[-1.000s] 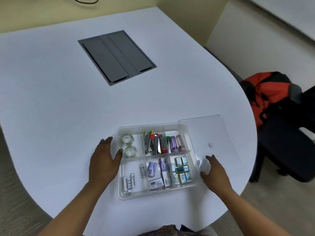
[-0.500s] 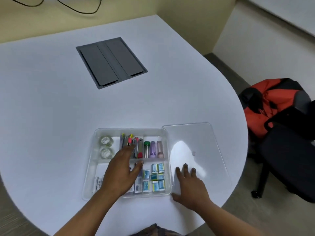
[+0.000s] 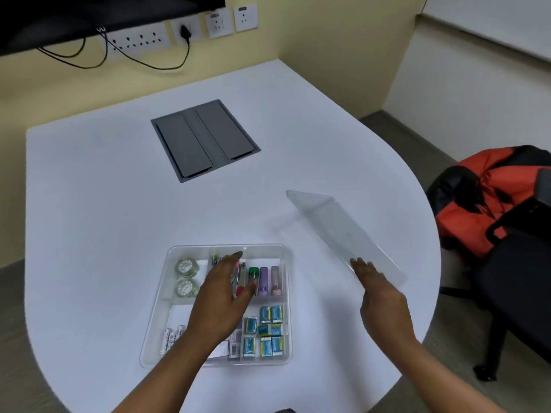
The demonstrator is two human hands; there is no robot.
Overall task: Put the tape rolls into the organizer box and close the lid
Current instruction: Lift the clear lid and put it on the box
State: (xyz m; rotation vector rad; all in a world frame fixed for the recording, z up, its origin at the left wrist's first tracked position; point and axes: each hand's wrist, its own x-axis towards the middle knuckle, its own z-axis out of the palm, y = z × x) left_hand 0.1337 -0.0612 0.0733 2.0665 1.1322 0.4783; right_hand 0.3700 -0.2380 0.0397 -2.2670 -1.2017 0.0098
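A clear organizer box [image 3: 269, 248] sits on the white table near its front edge. Two tape rolls [image 3: 187, 277] lie in its back left compartment. My left hand [image 3: 222, 296] hovers flat over the middle of the box with fingers spread, covering some pens. My right hand [image 3: 380, 296] grips the near edge of the clear lid [image 3: 337, 231], which is lifted off the table and tilted up, to the right of the box.
The box also holds pens, small tubes, batteries and several small blue packets. A grey cable hatch [image 3: 204, 140] is set in the table further back. A black chair [image 3: 518, 281] with an orange bag [image 3: 483, 201] stands at the right.
The lid lay flat on the table beside the box; now my right hand has it raised and tilted. My left hand moved from the box's left side to over its middle.
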